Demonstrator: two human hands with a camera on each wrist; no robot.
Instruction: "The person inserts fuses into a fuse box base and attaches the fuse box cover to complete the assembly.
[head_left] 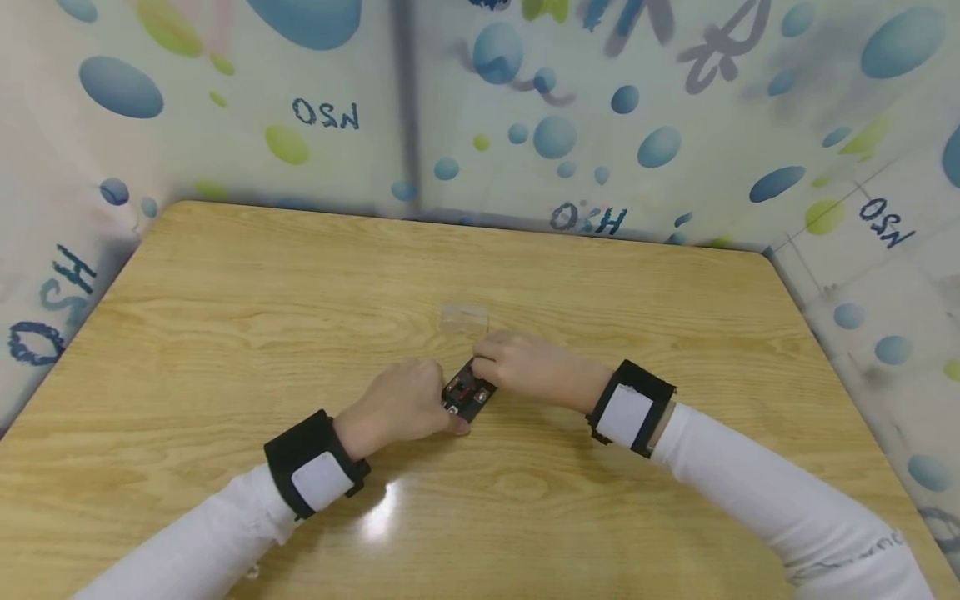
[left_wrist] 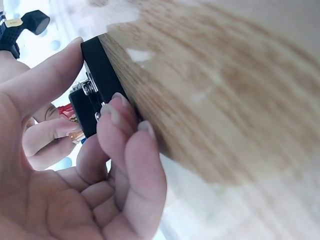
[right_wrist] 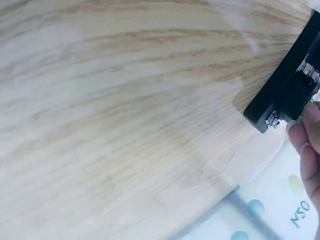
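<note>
A small black electrical device (head_left: 468,395), a flat rectangular base with a raised block and metal screw terminals, is held slantwise low over the wooden table. My left hand (head_left: 405,403) grips its near-left end, thumb on one edge and curled fingers along the other. At the far-right end my right hand (head_left: 528,367) pinches the top side with curled fingers. Red, orange and blue bits (left_wrist: 75,135) show beside the right fingertips in the left wrist view. The right wrist view shows the base (right_wrist: 280,85) edge-on, fingertips right at a terminal; the exact part pinched is hidden.
A clear rectangular piece (head_left: 463,318) lies on the table (head_left: 300,300) just beyond the hands. Behind the table hangs a pale sheet (head_left: 360,158) with blue and green dots. Both wrists wear black straps (head_left: 311,463).
</note>
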